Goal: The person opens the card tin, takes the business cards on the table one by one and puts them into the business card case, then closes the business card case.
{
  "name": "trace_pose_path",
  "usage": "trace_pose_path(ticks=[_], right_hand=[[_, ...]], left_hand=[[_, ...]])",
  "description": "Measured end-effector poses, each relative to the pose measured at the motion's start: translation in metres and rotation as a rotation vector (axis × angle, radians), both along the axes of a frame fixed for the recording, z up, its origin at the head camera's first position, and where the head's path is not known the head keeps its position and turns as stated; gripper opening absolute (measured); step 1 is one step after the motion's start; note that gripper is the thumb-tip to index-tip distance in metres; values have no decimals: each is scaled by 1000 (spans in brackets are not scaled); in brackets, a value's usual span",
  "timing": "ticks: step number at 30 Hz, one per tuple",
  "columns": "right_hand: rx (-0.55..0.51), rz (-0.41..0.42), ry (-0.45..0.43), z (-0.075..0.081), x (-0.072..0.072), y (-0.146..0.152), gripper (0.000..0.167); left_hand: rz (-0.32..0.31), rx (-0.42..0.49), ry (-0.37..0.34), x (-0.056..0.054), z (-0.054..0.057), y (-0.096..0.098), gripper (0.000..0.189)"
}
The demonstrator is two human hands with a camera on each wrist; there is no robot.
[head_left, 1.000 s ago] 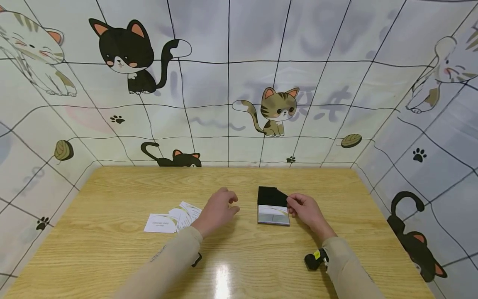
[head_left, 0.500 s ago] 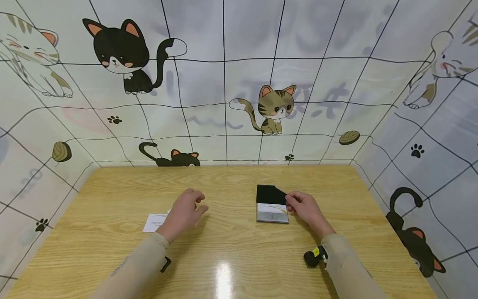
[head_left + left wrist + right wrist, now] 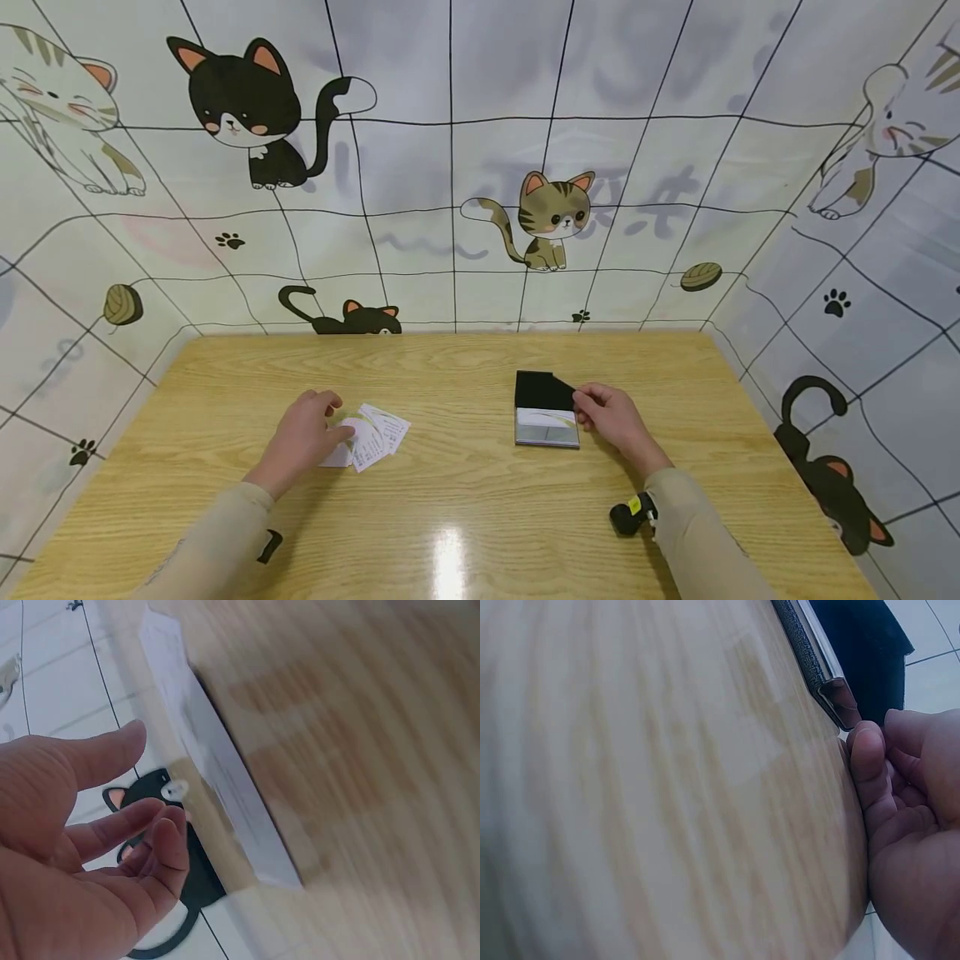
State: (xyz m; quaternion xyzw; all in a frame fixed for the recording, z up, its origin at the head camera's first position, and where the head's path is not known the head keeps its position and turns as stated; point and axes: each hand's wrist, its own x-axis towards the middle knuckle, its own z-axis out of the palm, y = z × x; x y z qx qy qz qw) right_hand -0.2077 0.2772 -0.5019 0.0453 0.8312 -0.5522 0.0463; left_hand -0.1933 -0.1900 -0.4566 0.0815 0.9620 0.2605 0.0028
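Several white business cards (image 3: 384,429) lie overlapped on the left part of the table. My left hand (image 3: 300,437) hovers over the leftmost card and partly hides it. In the left wrist view, the fingers (image 3: 171,844) are loosely bent, holding nothing, apart from the cards (image 3: 225,776). At the right, a business card holder (image 3: 547,435) lies with its black flap (image 3: 537,392) turned back and a white card showing inside. My right hand (image 3: 617,421) pinches the flap's right corner between thumb and fingers, as the right wrist view also shows.
The wooden table (image 3: 465,475) carries both groups of things, with bare surface between them. A cat-printed cloth (image 3: 420,167) rises behind the table and along both sides. A black wrist camera (image 3: 630,515) hangs under my right wrist.
My left hand has moved left from mid-table, passing over the cards to the leftmost one. The right hand has kept its pinch on the holder's flap.
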Motion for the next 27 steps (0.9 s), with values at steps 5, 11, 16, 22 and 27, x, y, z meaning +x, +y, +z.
trace_pose_path(ticks=[5,11,16,22,27], right_hand=[[6,-2,2,1,0,0,25],[6,-13,2,1,0,0,25],[20,-9,3,1,0,0,25],[27,-2,13,0,0,0,24],[18,1,16,-1,0,0,24]], left_hand=[[56,-63,-66,4,0,-16,51],[91,-148,-130,4,1,-25,58],[110,-173,-150,6,-2,-28,63],[123,-185,-154,8,-2,-29,63],[154,-182,-178,8,-1,-29,70]])
